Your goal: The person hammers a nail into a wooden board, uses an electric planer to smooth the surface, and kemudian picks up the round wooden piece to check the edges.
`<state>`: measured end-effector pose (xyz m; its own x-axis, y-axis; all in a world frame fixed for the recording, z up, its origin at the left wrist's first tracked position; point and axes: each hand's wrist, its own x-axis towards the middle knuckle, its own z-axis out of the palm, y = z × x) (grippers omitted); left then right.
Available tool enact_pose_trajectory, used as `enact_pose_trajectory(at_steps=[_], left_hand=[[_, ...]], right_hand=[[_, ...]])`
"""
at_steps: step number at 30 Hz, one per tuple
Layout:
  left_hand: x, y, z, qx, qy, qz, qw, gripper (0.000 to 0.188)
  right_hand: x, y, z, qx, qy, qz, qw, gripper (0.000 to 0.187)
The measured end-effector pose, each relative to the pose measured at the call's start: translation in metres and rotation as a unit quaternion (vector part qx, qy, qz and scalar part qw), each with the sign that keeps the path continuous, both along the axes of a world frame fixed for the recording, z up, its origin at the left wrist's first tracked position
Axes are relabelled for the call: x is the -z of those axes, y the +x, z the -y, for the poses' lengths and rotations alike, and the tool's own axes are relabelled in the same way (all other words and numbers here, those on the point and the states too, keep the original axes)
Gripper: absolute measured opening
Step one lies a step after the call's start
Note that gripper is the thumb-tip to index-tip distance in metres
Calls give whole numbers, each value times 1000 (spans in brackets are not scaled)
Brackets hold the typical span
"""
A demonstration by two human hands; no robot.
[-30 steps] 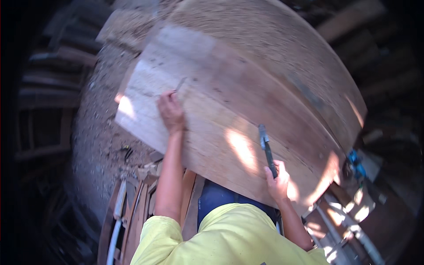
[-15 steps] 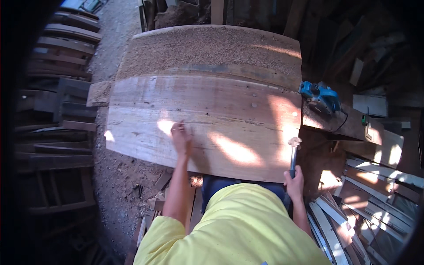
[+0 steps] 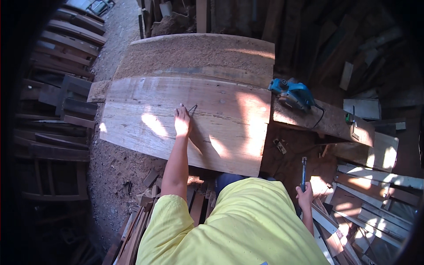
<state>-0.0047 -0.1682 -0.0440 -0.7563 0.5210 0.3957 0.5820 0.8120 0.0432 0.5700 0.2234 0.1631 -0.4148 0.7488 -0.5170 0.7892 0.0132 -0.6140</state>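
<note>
A wide pale wooden board lies before me. My left hand reaches over its middle with the fingers bent and drawn together at the surface. A small dark thin shape shows just right of the fingertips; whether it is an object or a shadow I cannot tell. What the fingers hold, if anything, is too small to name. My right hand is wrapped round the dark grip of a hammer, out past the board's near right corner. The hammer's metal head points away from me.
Sawdust covers the board's far part. A blue electric planer with a cord rests on a wooden bench at the right. Timber pieces are stacked along the left, and more scrap wood lies at the lower right.
My left hand has moved a little farther forward over the board. My right hand has swung the hammer right and back, away from the board's edge. The view has shifted rightward.
</note>
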Motion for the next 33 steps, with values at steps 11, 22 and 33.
enact_pose_trajectory(at_steps=[11,22,33], left_hand=[[6,-12,-11,-102,-46,61,992,35],[-43,58,-71,-283,142,141,938,21],[-56,115,-65,-515,242,73,819,18]], right_hand=[[18,23,-72,57,-88,-38,994,23],[17,-10,-247,-68,81,-100,989,21],[-14,-132,-243,-388,89,-84,913,17]])
